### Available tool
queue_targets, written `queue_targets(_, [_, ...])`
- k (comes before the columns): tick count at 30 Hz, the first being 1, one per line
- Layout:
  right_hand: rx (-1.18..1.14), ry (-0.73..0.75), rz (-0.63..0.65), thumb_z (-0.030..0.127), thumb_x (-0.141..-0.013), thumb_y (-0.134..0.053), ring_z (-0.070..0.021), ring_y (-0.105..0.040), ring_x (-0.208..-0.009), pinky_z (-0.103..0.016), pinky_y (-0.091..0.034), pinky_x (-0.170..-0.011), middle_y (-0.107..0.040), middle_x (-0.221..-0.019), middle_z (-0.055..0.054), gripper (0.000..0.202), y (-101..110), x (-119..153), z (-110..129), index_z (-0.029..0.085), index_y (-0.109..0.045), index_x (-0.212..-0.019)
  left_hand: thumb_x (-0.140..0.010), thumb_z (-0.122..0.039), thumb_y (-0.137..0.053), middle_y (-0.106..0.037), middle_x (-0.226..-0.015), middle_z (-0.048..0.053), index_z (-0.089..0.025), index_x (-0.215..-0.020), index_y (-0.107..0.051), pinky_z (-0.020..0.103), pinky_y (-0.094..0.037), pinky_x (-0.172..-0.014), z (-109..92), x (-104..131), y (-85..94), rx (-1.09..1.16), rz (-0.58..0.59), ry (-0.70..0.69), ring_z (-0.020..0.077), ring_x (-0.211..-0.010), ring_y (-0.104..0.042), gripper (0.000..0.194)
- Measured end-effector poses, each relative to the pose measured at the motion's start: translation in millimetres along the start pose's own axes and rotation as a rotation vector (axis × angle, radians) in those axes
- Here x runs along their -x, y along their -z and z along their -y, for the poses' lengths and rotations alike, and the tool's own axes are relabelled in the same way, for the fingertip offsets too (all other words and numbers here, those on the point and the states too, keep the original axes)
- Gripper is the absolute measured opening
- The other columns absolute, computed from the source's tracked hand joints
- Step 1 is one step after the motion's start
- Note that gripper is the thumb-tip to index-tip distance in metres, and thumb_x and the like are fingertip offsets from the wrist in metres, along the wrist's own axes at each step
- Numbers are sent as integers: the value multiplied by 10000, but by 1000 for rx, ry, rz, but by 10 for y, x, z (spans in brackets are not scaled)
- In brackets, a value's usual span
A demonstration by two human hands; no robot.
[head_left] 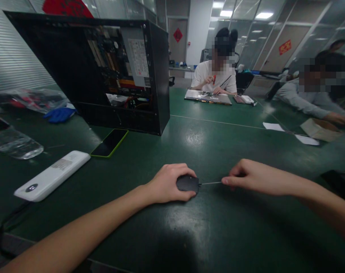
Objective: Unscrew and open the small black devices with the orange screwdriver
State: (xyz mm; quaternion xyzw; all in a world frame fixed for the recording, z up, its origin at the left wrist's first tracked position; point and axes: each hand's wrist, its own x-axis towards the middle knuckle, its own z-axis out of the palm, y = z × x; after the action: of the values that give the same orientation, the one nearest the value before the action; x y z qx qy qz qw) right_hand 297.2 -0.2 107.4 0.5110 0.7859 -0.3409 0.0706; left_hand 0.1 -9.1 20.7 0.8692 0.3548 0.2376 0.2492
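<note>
A small black computer mouse [188,183] lies on the green table. My left hand [170,183] is wrapped round it, thumb and fingers on its sides. To the right, my right hand [240,176] is closed in a pinch on a thin metal rod [211,183]. The rod's left end meets the mouse's right end, at a small dark piece; whether it goes inside cannot be made out. The part of the rod within my right hand is hidden by the fingers.
An open black computer case [163,76] stands at the back left. Left are a green-edged phone [110,143], a white device [54,176], a bottle [16,140] and a blue glove [59,115]. Two people sit across the table, near a flat panel [209,97] and a box [320,129].
</note>
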Motion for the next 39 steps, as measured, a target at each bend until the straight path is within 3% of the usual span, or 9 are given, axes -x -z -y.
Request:
queue_targets(5, [25, 157, -272, 597, -1017, -562, -133, -587, -600, -289, -389, -568, -700, -704, -5, 475, -407, 71, -216, 209, -806, -892, -798, -376, -844, -725, -1073, 28, -222, -1161, -731, 315, -490, -856, 16, -1, -6, -11, 6, -15, 232, -1003, -699, 411])
queue_targets(9, [282, 457, -566, 438, -1082, -533, -115, -610, -575, -283, -405, -575, -686, -701, -19, 393, -725, 61, -431, 162, -778, -948, -813, -386, -838, -725, -1076, 25, -236, -1185, -734, 313, -490, -851, 9, 2, 4, -22, 11, -12, 231, -1009, -697, 414])
queue_targets(13, [598, 676, -795, 328, -1070, -588, -109, -568, -529, -293, -364, -533, -639, -656, -3, 273, -762, 46, -513, 145, -743, -940, -826, -442, -842, -726, -1085, 28, -248, -1204, -746, 313, -494, -836, -4, -3, 24, -33, 27, 12, 232, -1007, -696, 435])
queue_targets(18, [918, 791, -751, 265, -1073, -569, -122, -541, -531, -314, -356, -547, -612, -644, 13, 235, -395, 160, -231, 165, -717, -921, -838, -415, -833, -729, -1080, 31, -235, -1189, -758, 307, -500, -829, -19, -12, 43, -7, 33, -2, 220, -987, -700, 401])
queue_targets(22, [914, 743, -613, 308, -1095, -510, -130, -547, -530, -312, -333, -543, -627, -653, -4, 323, -217, 194, -47, 166, -725, -900, -834, -409, -836, -727, -1066, 30, -237, -1186, -758, 306, -502, -827, -24, -7, 37, 3, 20, -1, 219, -975, -699, 400])
queue_targets(28, [126, 159, -174, 570, -1059, -492, -139, -580, -585, -274, -375, -547, -699, -701, -21, 516, -253, 152, -19, 193, -790, -873, -834, -411, -842, -723, -1082, 24, -233, -1180, -741, 303, -491, -841, -14, 0, 19, -8, 20, -14, 220, -1005, -699, 402])
queue_targets(32, [-172, 20, -46, 683, -1011, -508, -137, -529, -580, -268, -363, -536, -630, -633, -8, 618, -364, 114, -108, 169, -785, -810, -834, -411, -843, -722, -1088, 23, -235, -1190, -732, 306, -487, -841, -15, -3, 26, -28, 23, -22, 226, -1014, -697, 413])
queue_targets(35, [-89, 118, -145, 600, -1066, -467, -142, -595, -620, -263, -415, -575, -679, -696, -23, 562, -522, 122, -209, 173, -786, -889, -839, -406, -840, -726, -1095, 28, -233, -1187, -731, 309, -492, -852, -12, -5, 29, -27, 25, -26, 230, -1021, -698, 404])
queue_targets(39, [602, 541, -631, 338, -1098, -509, -138, -613, -564, -289, -404, -560, -687, -703, -33, 342, -657, 212, -257, 144, -752, -955, -846, -427, -833, -729, -1097, 33, -232, -1192, -731, 315, -500, -870, 10, 0, 14, -23, 19, -34, 234, -1026, -699, 410])
